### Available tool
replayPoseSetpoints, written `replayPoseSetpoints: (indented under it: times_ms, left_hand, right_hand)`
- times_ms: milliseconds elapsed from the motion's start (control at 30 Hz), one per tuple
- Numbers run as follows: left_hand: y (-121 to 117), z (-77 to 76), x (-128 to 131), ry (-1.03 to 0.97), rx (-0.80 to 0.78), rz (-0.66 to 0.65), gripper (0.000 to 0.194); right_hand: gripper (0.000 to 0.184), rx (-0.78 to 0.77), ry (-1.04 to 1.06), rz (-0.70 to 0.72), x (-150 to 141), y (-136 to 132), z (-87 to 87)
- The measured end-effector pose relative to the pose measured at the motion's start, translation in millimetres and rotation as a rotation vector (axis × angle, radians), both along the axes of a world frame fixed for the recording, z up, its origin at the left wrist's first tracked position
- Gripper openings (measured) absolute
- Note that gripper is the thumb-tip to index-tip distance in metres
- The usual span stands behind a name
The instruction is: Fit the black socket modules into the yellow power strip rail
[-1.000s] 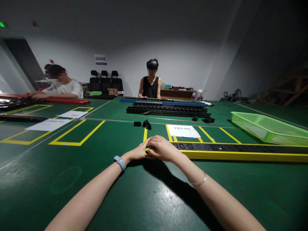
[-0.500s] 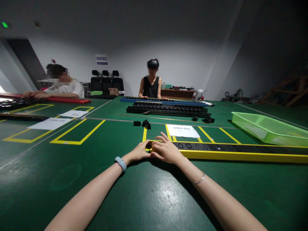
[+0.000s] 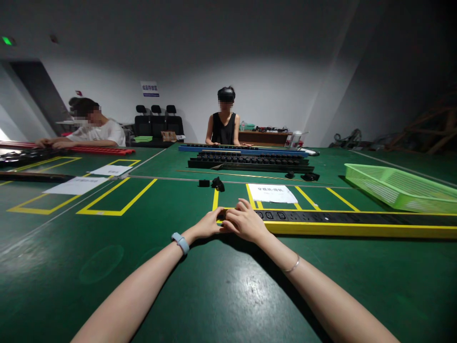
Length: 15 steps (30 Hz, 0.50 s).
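A long yellow power strip (image 3: 342, 229) with a black socket face lies across the table to the right. At its left end, my left hand (image 3: 207, 225) closes round the tip, thumb on the near side and fingers behind. My right hand (image 3: 246, 221) curls over the same end from above, its fingertips meeting those of the left. The very end of the strip and whatever sits between the fingertips are mostly hidden. Several sockets show just right of my right hand. Two small black parts (image 3: 217, 184) rest beyond my hands.
A light green basket (image 3: 400, 193) stands at the right. Behind the white paper sign (image 3: 272, 194) lie black module rows (image 3: 250, 162) and a blue rail (image 3: 243, 149). One co-worker (image 3: 224, 126) is opposite; another (image 3: 103, 131) works at the left beside red rails (image 3: 117, 151).
My right hand's raised fingers have curled down closer over the strip's end. My left hand keeps its hold. The view has shifted very slightly.
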<state>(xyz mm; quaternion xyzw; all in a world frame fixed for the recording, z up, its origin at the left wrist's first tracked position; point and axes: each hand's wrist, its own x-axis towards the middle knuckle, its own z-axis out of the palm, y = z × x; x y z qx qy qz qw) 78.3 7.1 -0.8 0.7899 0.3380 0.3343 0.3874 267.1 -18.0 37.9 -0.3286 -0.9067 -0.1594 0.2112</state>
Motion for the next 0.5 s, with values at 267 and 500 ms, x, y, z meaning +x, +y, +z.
replayPoseSetpoints:
  times_ms: [267,500]
  left_hand:
    - [-2.4,2.1,1.3,-0.031,-0.011,-0.023,0.064]
    - [-0.1,-1.4,-0.3,-0.056,-0.075,-0.026,0.064]
  right_hand:
    - [0.03,0.044,0.048,-0.053,2.1,4.3,-8.2]
    - [0.031,0.067,0.1,-0.111,2.7,4.8,-12.0]
